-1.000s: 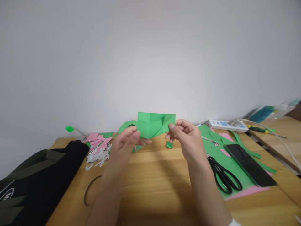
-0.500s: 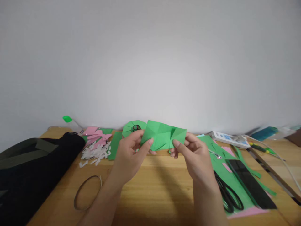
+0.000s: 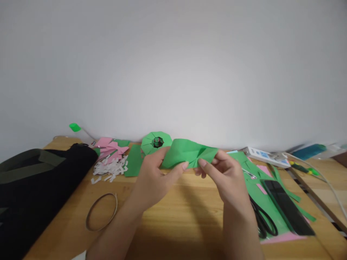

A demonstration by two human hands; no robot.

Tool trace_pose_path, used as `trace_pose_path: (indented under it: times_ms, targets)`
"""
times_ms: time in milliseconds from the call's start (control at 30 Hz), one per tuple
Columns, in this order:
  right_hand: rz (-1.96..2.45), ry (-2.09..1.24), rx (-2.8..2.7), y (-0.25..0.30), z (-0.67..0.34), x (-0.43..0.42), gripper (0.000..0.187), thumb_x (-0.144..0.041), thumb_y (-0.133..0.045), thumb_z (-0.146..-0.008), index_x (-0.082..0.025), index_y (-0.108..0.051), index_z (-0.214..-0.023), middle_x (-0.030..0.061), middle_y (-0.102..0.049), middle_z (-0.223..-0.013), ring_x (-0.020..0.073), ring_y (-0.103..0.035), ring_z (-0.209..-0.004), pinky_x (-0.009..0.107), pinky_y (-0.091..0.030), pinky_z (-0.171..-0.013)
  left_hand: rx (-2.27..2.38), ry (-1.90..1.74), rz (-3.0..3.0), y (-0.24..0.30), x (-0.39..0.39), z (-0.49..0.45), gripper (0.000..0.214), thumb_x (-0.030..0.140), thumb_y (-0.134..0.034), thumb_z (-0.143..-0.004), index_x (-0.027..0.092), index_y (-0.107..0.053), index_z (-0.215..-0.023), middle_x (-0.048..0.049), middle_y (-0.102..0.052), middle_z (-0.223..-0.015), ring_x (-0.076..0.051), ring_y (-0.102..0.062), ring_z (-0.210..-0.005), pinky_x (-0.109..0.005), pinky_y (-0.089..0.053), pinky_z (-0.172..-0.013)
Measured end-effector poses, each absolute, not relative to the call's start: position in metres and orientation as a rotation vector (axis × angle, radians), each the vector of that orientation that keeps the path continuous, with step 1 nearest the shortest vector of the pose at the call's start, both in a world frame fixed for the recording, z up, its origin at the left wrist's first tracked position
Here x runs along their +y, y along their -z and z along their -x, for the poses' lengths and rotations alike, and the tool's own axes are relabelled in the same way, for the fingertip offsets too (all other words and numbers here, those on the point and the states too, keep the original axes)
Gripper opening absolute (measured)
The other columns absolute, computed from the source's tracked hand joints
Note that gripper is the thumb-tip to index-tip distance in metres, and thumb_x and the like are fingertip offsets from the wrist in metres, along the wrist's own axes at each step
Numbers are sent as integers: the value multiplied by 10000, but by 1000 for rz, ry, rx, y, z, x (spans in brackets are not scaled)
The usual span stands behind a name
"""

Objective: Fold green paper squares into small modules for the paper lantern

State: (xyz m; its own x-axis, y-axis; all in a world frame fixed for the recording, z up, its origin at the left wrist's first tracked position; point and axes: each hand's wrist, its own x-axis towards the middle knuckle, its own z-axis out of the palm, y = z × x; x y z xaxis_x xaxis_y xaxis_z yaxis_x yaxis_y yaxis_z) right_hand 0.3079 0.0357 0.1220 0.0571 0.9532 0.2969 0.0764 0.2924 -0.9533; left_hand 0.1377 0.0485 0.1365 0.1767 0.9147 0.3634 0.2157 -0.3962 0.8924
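A creased green paper piece [image 3: 189,153] is held above the wooden table [image 3: 176,216] between both hands. My left hand [image 3: 158,177] pinches its left part, thumb on top near the middle. My right hand [image 3: 225,177] pinches its right end with thumb and fingers. The paper lies tilted almost flat, with fold lines showing. Behind it sits a round green folded paper ring [image 3: 156,141].
Black scissors [image 3: 264,222] and a black phone [image 3: 287,207] lie on green and pink sheets at the right. Pink folded pieces [image 3: 110,148], white scraps [image 3: 110,171], a thin loop [image 3: 101,211] and a dark bag [image 3: 35,187] are at the left. A power strip [image 3: 264,156] sits at the back right.
The green paper has come down from upright to nearly flat, and both hands have lowered with it. My left thumb has slid toward the paper's middle. The view has tipped down a little.
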Motion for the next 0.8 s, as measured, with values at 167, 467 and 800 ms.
trace_pose_path:
  times_ms: [167,467,800]
  targets:
    - [1207,54,-1523,-120,-308,35,484,-219,-724,-760,-223,-522,-1200,74,-617,-1028,194,-593,-864,351,-523,-719,1139,-1274,-2153,-129,47,-141,157,140,-527,-874,197,-667,-916,5,-723,-791,-155,-657,-727,-231,-481,-649]
    - [988,473,-1740,-126,-298,21,292,5,-623,-774,-215,-647,-965,47,-612,-876,169,-574,-754,317,-481,-634,1153,-1514,-2672,-123,43,-143,420,-34,-399,-780,82,-643,-1102,-108,-753,-1031,-196,-712,-900,-289,-545,-826]
    - [899,399,-1677,-124,-294,18,271,12,-624,-755,-165,-670,-954,70,-655,-859,182,-611,-770,324,-503,-627,1077,-1620,-2539,-123,34,-144,441,2,-385,-808,124,-624,-1158,-94,-735,-1106,-172,-686,-1029,-288,-534,-939]
